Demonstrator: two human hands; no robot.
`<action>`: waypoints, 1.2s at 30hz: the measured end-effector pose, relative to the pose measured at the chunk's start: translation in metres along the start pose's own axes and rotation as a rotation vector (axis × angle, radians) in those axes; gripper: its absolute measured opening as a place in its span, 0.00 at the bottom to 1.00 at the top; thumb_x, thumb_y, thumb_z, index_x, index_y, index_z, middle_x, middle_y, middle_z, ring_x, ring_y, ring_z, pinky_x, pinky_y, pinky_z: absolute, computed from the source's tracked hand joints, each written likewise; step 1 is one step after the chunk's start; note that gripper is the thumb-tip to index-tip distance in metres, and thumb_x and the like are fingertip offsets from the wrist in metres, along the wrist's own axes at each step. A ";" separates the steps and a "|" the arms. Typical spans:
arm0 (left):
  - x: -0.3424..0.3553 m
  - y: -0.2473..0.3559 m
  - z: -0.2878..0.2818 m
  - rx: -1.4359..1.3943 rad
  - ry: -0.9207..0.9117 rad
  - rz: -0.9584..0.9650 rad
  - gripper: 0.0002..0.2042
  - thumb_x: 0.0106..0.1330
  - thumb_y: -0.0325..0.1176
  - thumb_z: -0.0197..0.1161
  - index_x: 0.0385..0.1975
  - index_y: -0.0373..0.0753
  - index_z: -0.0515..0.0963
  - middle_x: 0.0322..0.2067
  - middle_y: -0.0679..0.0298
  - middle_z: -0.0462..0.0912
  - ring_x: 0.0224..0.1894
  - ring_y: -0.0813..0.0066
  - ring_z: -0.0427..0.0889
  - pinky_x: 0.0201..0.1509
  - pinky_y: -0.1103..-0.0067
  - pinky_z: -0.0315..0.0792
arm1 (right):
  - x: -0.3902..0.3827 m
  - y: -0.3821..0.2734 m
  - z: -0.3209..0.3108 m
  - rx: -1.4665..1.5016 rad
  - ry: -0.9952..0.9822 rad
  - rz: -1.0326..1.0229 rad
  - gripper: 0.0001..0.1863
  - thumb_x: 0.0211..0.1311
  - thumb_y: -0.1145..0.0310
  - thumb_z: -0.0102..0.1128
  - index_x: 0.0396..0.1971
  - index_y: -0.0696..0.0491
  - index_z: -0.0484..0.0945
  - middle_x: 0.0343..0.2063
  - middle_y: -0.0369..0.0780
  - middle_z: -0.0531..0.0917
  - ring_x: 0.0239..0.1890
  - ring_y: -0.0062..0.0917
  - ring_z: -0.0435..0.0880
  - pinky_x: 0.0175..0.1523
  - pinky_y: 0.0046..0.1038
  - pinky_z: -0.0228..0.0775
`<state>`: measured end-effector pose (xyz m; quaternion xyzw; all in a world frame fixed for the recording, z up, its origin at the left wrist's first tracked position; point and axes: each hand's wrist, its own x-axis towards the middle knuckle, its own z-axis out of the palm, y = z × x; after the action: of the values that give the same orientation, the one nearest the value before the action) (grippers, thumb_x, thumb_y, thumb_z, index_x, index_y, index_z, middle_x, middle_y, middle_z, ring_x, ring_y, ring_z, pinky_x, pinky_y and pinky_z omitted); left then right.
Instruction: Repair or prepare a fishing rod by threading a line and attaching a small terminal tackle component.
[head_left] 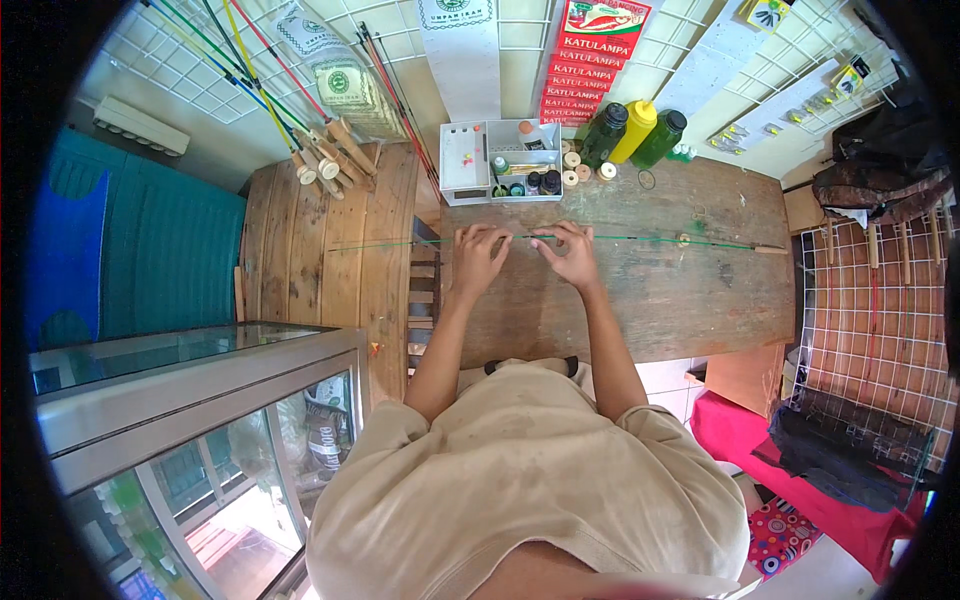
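Rod point(655, 239), long, slim and green, is held crosswise over the table point(620, 310), its line nearly straight from left to right. At the right end it is finished with a short, tan, wood-like handle point(770, 250); toward the left it is thinned to a faint tip, which is carried past the table's edge and over the planks of a second table point(290, 225). Dark marks are seen along the green, and a darker stretch is shown between the hands. By the left hand point(482, 252) the rod is pinched between thumb and fingertips, the other fingers loosely bent; by the right hand point(568, 258) it is gripped likewise, just beside the left. Whether the rod is touched to the table cannot be told. Beyond the hands, a pale tray point(455, 150), wooden spools point(571, 170) and a yellow bottle point(632, 132) are set.
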<state>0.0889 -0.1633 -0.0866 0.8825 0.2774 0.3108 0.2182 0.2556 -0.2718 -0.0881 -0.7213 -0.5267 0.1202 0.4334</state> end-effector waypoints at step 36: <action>0.001 -0.012 -0.006 0.116 -0.106 -0.043 0.04 0.59 0.31 0.60 0.32 0.44 0.75 0.31 0.65 0.82 0.40 0.66 0.79 0.45 0.69 0.63 | 0.001 0.029 0.010 0.009 -0.022 -0.001 0.06 0.52 0.72 0.65 0.31 0.51 0.84 0.31 0.38 0.84 0.36 0.31 0.82 0.45 0.29 0.66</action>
<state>0.0810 -0.1525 -0.0891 0.9027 0.3017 0.2426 0.1877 0.2690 -0.2679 -0.1159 -0.7178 -0.5312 0.1305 0.4308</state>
